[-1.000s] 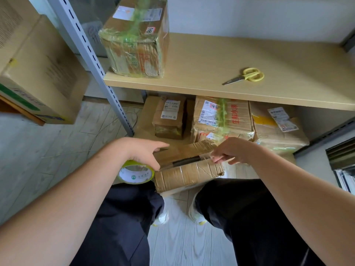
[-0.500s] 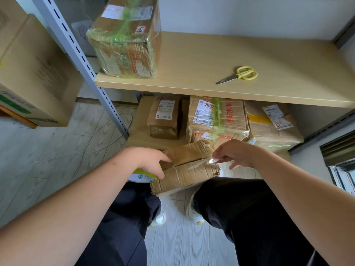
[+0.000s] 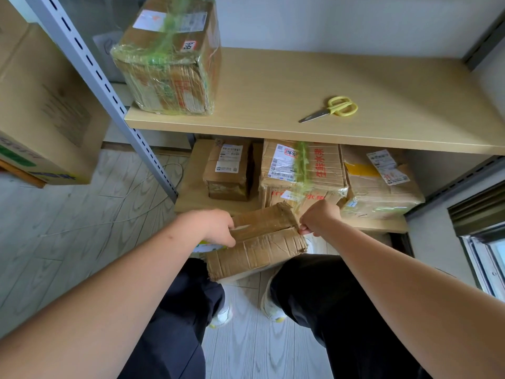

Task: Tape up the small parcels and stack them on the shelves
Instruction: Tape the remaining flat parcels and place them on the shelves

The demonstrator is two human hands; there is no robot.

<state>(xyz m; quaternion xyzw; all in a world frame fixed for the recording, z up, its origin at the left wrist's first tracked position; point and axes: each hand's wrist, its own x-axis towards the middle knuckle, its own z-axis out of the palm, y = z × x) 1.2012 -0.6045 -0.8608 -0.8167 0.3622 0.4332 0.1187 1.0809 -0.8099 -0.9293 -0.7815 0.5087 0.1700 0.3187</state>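
Left hand (image 3: pixel 216 228) holds parcel (image 3: pixel 259 242); right hand (image 3: pixel 319 217) pinches its edge

You stand on a pale grey wood-grain floor (image 3: pixel 68 236) crossed by a thin cable (image 3: pixel 153 184). Ahead, a plain light wall (image 3: pixel 328 23) backs a tan board shelf (image 3: pixel 300 86) carried by a grey slotted metal upright (image 3: pixel 109 86). A window frame (image 3: pixel 481 255) shows at your right edge.
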